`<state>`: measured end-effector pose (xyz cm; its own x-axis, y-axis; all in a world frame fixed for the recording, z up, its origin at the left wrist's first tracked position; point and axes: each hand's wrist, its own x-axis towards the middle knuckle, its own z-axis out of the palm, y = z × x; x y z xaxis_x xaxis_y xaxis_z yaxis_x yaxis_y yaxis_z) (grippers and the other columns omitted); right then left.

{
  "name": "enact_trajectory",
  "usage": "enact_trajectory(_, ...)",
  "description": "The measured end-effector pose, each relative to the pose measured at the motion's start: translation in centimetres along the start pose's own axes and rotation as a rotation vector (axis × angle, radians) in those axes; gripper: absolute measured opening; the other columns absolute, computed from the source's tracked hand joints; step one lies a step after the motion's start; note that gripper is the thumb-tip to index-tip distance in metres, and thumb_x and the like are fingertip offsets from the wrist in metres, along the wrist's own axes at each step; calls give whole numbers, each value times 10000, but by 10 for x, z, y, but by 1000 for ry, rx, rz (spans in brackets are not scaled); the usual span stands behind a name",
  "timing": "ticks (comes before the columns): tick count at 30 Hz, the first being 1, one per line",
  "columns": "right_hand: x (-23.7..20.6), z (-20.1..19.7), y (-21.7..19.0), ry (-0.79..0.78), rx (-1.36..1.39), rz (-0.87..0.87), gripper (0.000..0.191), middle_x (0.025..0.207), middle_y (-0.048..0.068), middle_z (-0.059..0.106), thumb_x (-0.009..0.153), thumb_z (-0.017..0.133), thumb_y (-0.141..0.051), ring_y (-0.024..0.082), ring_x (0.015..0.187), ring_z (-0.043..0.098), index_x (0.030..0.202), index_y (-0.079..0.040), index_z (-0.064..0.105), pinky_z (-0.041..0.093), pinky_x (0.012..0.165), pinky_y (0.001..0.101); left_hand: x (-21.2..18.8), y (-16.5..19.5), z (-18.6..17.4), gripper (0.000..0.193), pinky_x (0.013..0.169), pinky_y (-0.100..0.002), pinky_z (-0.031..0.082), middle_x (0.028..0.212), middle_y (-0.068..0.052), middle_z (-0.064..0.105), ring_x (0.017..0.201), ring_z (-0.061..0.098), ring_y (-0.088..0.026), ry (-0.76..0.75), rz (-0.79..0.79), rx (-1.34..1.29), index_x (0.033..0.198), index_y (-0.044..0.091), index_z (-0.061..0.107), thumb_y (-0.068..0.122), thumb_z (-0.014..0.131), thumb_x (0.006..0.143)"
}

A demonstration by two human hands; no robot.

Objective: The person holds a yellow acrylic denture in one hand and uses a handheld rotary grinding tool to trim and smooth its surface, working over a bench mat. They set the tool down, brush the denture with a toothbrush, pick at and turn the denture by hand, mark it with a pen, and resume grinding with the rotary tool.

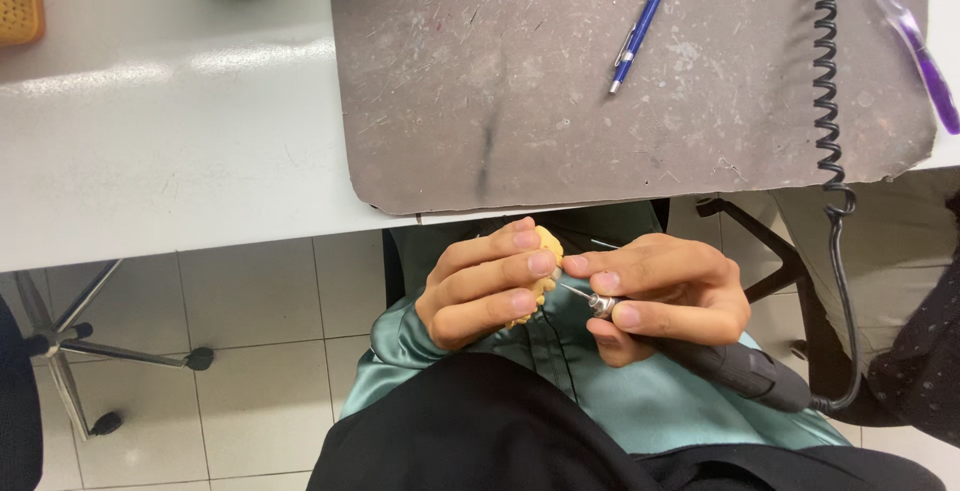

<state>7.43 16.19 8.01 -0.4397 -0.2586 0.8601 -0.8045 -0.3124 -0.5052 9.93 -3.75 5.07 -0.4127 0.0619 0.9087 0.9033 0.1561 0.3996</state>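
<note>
Resting in left hand (485, 291), yellow cast (547, 249) touches handpiece (735, 366).

Floor: pale square tiles (250, 351) with dark joints are seen below the table.
Table: a white top (170, 151) is lit from above; 2 bright streaks are reflected on it.
Mat: a scratched grey-brown sheet (560, 81) is laid over the table's right part.
Chair: a metal base (70, 351) with black feet is seen at the left.
</note>
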Motion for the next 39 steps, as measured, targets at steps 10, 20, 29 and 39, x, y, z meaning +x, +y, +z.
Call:
enact_trajectory(10,0,2,-11,-27,-97,71,300,1106,202,636,812,801,83,386,1023,754,1042,-4,629,691,729,330,-7,-3,6,312,1063,-517,591,1252,-196,666,1223,641,-324,74,6,-147,1204,54,476,88,675,966)
enact_trajectory(20,-4,3,-9,-24,-61,43,299,1113,210,629,840,795,73,398,1024,753,1063,-6,612,705,751,340,-11,-1,-4,416,1091,-494,575,1314,-159,638,1267,605,-302,-8,43,-54,1236,71,499,56,797,947)
enact_trajectory(29,-1,5,-7,-8,-97,34,300,1099,185,627,858,794,55,390,1008,763,1067,-27,595,714,731,336,-9,0,-1,421,1081,-485,581,1309,-158,645,1265,606,-298,13,27,-47,1228,72,508,39,804,930)
enact_trajectory(39,-1,4,-6,-20,-107,24,302,1075,188,638,854,803,39,384,988,766,1080,-28,613,709,714,327,-8,-1,-2,390,1062,-484,599,1294,-173,651,1246,617,-311,13,11,-81,1219,53,521,33,781,929)
